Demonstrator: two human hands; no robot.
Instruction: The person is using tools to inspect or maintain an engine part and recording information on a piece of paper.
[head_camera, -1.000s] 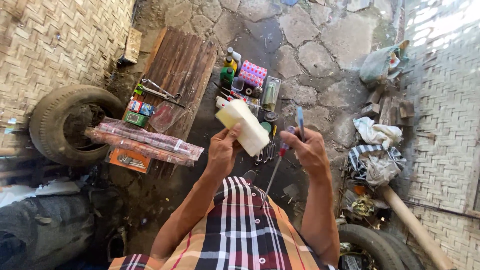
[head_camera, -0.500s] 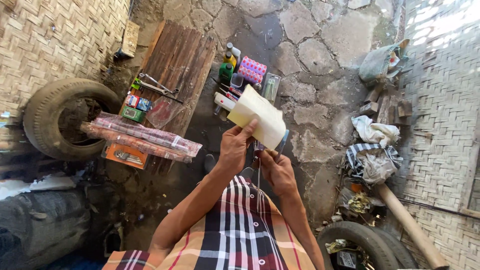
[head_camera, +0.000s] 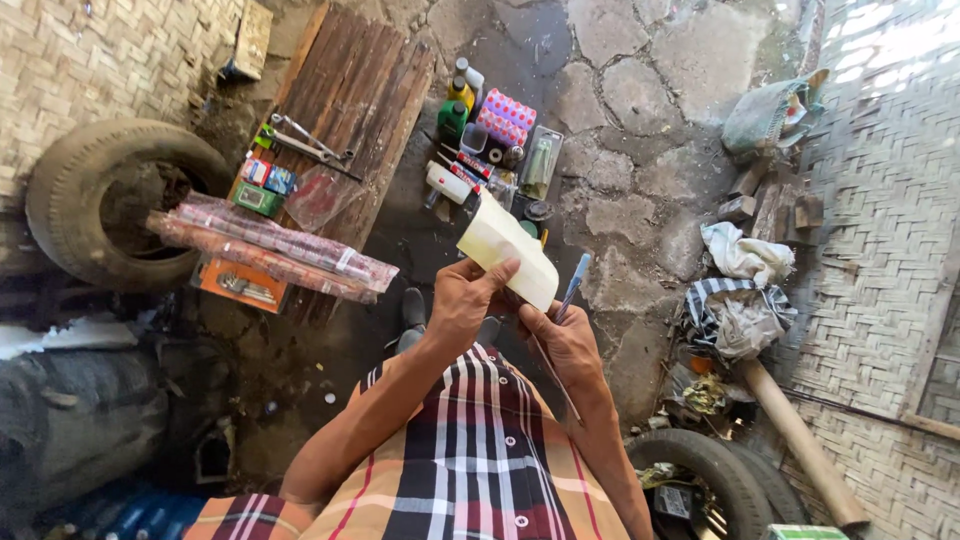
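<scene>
My left hand (head_camera: 466, 302) grips a pale yellow rolled sheet (head_camera: 505, 248), thumb over its near end, and the roll tilts up and to the left. Close against it, my right hand (head_camera: 566, 344) touches the lower end of the roll and holds a thin rod with a blue handle (head_camera: 574, 285) that points up past the roll's right side. Both forearms come out of a plaid shirt at the bottom of the view.
Bottles, a pink dotted pack (head_camera: 506, 117) and small cans lie on the stone floor ahead. A wooden board (head_camera: 350, 90) holds pliers and long wrapped bundles (head_camera: 270, 250). Tyres sit at left (head_camera: 60, 195) and bottom right (head_camera: 715, 475); rags (head_camera: 740, 290) lie right.
My right hand has come in from the right and down to the roll's lower end. The left hand and the roll have shifted slightly lower and closer to my body.
</scene>
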